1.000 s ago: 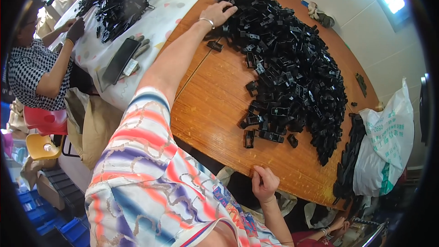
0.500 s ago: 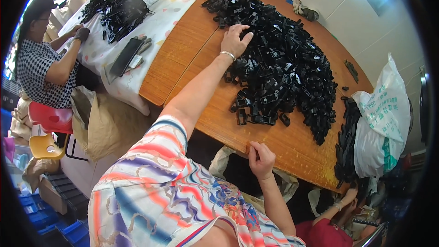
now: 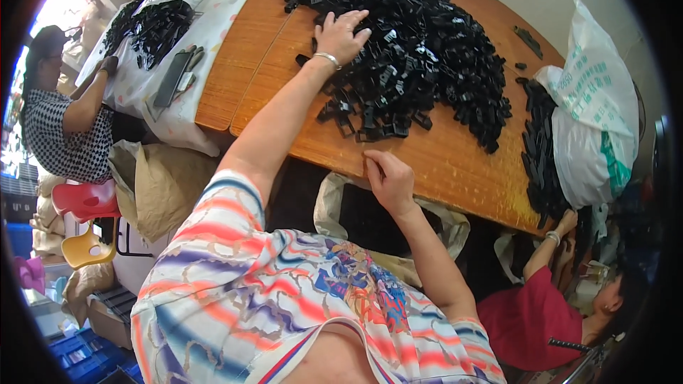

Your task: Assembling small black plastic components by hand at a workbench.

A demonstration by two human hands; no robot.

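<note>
A large heap of small black plastic parts (image 3: 427,50), shaped like little frames or clips, covers much of the wooden table (image 3: 462,181). My left hand (image 3: 343,37) reaches over the left side of the heap, fingers spread and touching the parts; no part shows held in it. At the near edge of the table, my right hand (image 3: 391,179) is closed, its fingers curled and thumb bent in. Whatever it may hold is hidden. A few loose parts lie at the near fringe of the heap, just beyond that hand.
Long black strips (image 3: 541,149) lie along the table's right end beside a full white plastic sack (image 3: 594,114). Someone in red works there; another person sits left at a cloth-covered table (image 3: 203,64) with black pieces. Open beige sacks (image 3: 171,185) hang below the tables.
The whole view has shifted, so table and heap sit higher. My left hand's fingers have spread wider over the parts. My right hand stays closed by the table edge, slightly turned.
</note>
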